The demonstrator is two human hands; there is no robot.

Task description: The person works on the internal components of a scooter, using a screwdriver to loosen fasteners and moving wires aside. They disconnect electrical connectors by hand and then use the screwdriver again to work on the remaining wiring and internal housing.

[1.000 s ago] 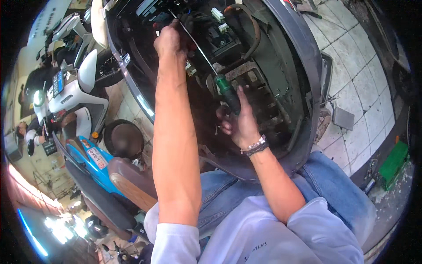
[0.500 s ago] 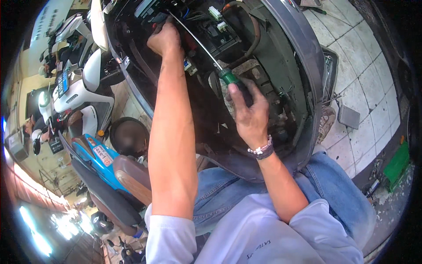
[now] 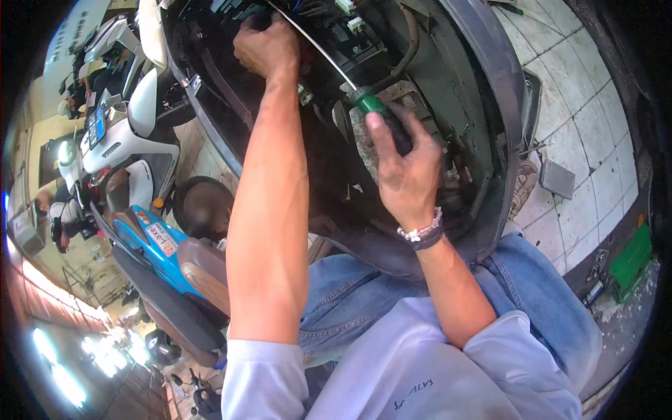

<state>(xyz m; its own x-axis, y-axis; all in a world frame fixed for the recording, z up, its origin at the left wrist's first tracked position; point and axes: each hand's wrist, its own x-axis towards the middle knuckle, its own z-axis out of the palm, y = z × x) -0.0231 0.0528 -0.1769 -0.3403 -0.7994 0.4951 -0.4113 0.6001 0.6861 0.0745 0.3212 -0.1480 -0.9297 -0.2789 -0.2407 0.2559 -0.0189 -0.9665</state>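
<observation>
My right hand (image 3: 409, 164) is wrapped round the handle of a screwdriver (image 3: 369, 102), green at the front and black behind. Its long metal shaft slants up and left into the dark inside of a scooter body (image 3: 497, 91); the tip is lost at the top edge. Close to the shaft's far end, my left hand (image 3: 268, 45) is closed, knuckles up. Its fingers curl at a dark part that I cannot make out. Between the hands and the far edge sits a black box like a battery (image 3: 360, 47) with a white connector (image 3: 357, 26).
A thick hose (image 3: 411, 42) runs beside the black box. On the right, a grey square block (image 3: 557, 180) lies on white floor tiles (image 3: 560, 105). A green object (image 3: 631, 259) lies farther right. Parked at left are a white scooter (image 3: 133, 147) and a blue one (image 3: 157, 234).
The view has shifted slightly, so the scooter body sits higher. My left hand has turned, showing more of its back. My right hand, still gripping the screwdriver, has moved slightly right.
</observation>
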